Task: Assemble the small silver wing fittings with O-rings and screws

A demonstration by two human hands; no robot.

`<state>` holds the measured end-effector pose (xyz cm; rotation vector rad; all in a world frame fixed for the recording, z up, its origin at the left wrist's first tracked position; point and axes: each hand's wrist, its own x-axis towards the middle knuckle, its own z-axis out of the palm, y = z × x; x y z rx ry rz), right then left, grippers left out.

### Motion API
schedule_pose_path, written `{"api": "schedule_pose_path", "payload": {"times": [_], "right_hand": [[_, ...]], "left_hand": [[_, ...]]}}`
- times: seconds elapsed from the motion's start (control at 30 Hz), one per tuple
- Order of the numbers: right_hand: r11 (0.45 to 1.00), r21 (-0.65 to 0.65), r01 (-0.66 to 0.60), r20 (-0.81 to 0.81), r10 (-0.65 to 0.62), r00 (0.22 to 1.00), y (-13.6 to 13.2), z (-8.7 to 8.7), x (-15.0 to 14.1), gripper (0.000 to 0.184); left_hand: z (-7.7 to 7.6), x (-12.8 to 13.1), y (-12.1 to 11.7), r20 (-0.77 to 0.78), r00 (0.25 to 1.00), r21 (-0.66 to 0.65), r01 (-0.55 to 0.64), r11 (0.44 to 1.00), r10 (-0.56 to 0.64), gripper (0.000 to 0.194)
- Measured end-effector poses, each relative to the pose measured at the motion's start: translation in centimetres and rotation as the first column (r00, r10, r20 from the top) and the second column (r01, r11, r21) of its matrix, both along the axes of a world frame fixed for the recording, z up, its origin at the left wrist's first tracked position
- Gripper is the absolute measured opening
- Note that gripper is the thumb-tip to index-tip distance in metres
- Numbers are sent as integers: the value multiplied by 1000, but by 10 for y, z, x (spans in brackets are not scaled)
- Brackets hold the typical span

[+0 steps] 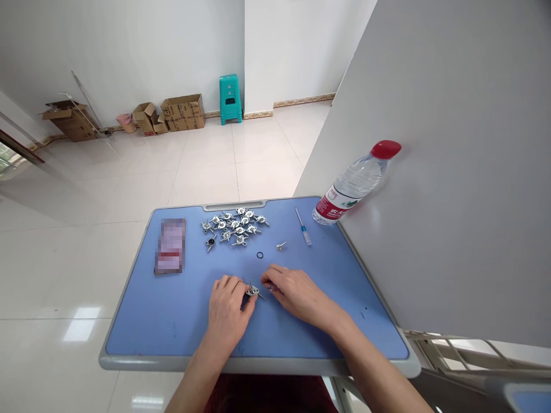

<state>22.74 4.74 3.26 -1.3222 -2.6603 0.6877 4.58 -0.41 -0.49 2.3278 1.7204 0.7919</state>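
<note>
My left hand (pixel 227 304) grips a small metal valve (pixel 252 291) between thumb and fingers, near the front middle of the blue table. The valve has a flat plate with holes and a thin stem that points up. Just to its right, my right hand (pixel 290 288) is closed in a pinch over the tabletop. A small shiny bit shows under its fingertips, too small to name. Beyond the hands lie a black rubber ring (pixel 260 255) and a small metal lever (pixel 280 246). Several similar valves (pixel 235 225) form a loose pile farther back; one valve (pixel 210 242) shows a black centre.
A screwdriver (pixel 303 226) with a clear and blue handle lies at the right. Behind it a water bottle (pixel 350 186) stands by the grey panel (pixel 451 172). A phone (pixel 170 246) lies on the left. Cardboard boxes (pixel 184 112) and teal stools (pixel 231 98) stand by the wall.
</note>
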Motion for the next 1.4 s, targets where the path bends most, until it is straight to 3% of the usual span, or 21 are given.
{"api": "schedule_pose_path", "payload": {"times": [0.23, 0.5, 0.7, 0.83, 1.07, 1.2, 1.3, 1.4], "right_hand": [[975, 170, -141, 26, 139, 990, -6, -13, -7, 23], [917, 322, -238, 132, 205, 970, -14, -12, -13, 24], [837, 455, -304, 280, 189, 941, -22, -11, -20, 23], [830, 455, -323, 329, 181, 927, -24, -10, -26, 27], [915, 331, -231, 200, 172, 965, -16, -10, -24, 26], [983, 158, -95, -42, 103, 994, -8, -6, -11, 26], [999, 0, 45, -322, -43, 946, -5, 4, -2, 16], [984, -146, 98, -499, -159, 852, -6, 13, 2, 25]], "left_hand": [[-2, 0, -1, -9, 1000, -24, -20, 1000, 19, 8], [-1, 1, -2, 12, 999, -24, -31, 999, 31, 10], [0, 1, -2, 15, 1000, -37, -26, 999, 26, 12], [0, 1, -2, -5, 999, -52, -35, 998, 35, 15], [0, 1, -2, 1, 1000, -52, -27, 998, 27, 15], [0, 1, -2, 3, 1000, -31, -29, 999, 29, 11], [-1, 1, -3, -5, 1000, -17, -29, 999, 28, 9], [-1, 1, -2, -12, 1000, -19, -25, 999, 25, 10]]}}
